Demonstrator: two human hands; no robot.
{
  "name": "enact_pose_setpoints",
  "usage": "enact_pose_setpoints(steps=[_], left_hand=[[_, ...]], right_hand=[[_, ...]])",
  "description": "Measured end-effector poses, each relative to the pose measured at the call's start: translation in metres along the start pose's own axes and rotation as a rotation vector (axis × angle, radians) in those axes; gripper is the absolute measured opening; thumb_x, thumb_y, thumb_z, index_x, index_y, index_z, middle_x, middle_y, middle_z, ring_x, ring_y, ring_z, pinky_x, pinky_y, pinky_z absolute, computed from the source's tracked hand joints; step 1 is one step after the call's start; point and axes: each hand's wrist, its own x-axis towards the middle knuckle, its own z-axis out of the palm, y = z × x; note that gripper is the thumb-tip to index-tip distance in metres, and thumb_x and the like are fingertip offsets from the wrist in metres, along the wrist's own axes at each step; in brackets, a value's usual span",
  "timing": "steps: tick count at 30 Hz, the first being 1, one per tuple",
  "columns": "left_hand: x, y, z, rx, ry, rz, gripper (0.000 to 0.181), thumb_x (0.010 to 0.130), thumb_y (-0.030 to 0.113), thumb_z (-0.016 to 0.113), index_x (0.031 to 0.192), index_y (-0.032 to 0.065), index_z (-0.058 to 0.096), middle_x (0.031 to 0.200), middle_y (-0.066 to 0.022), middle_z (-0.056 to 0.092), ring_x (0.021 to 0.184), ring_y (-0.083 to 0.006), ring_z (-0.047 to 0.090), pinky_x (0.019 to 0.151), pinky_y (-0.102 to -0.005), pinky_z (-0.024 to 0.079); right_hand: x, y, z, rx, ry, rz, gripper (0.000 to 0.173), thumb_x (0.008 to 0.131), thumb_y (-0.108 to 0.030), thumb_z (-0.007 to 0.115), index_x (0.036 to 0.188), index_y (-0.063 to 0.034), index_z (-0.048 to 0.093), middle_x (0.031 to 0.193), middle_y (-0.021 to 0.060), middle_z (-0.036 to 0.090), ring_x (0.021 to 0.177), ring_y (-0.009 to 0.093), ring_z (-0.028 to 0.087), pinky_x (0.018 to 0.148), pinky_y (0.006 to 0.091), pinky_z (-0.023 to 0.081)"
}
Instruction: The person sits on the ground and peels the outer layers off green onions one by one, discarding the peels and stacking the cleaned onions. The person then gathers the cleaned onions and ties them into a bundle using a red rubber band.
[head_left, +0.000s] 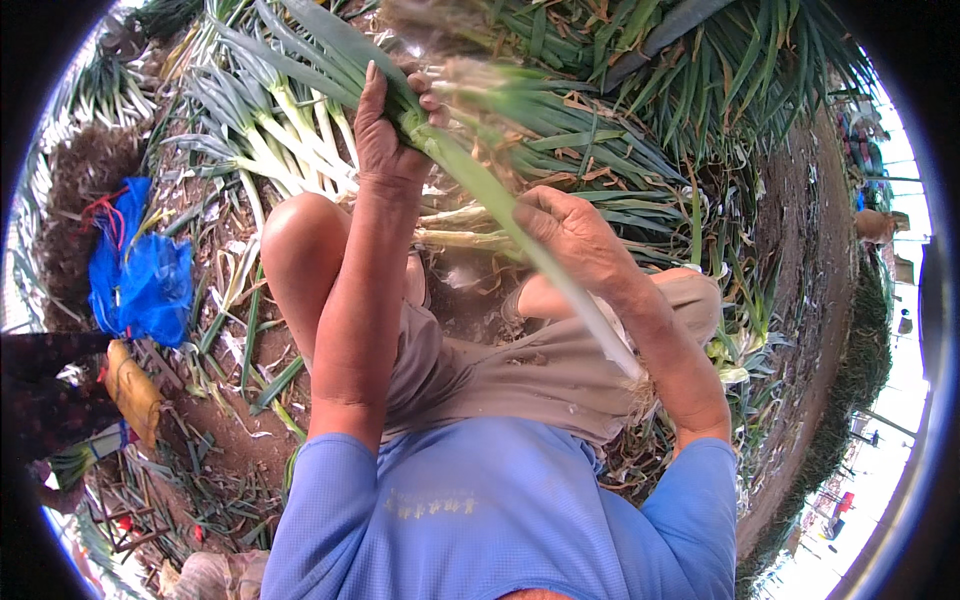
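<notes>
A long green onion (487, 184) slants across the view, its dark leaves at the upper left and its white, rooted end near my right forearm. My left hand (397, 127) is closed round it where the leaves fan out from the stalk. My right hand (574, 232) is at the pale middle of the stalk, fingers curled and fingertips against its edge; whether they grip it is unclear. Beyond my left knee lies a row of onions (289, 146) with bare white stalks. Past my right hand is a pile of onions (600, 150) with dry brown leaves, partly blurred.
At the left lies a blue plastic bag (142, 277) with red string. Near it, a dark-clothed person (56, 390) is partly in view by a yellow object (133, 390). Leaf scraps cover the soil (225, 442). More green onion tops (750, 82) are heaped at the upper right.
</notes>
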Motion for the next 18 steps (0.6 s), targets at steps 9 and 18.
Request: enact_pose_setpoints(steps=[9,18], left_hand=[[-0.003,-0.003,0.006,0.051,0.021,0.043,0.037,0.098,0.037,0.057,0.106,0.0012,0.058,0.086,-0.0089,0.058,0.07,-0.02,0.052,0.057,-0.0323,0.044],[-0.007,-0.004,0.011,0.012,-0.064,0.014,0.04,0.098,0.04,0.056,0.107,0.0021,0.059,0.086,-0.0079,0.059,0.07,-0.0188,0.052,0.055,-0.0308,0.043]], right_hand=[[0.001,0.012,0.014,0.002,0.168,-0.079,0.032,0.1,-0.035,0.056,0.1,-0.0037,0.064,0.077,-0.0066,0.057,0.071,0.001,0.047,0.061,0.0192,0.041],[0.008,0.032,0.02,0.046,0.214,0.045,0.028,0.101,-0.031,0.056,0.104,-0.0037,0.063,0.076,-0.0054,0.059,0.065,0.002,0.049,0.056,0.0192,0.042]])
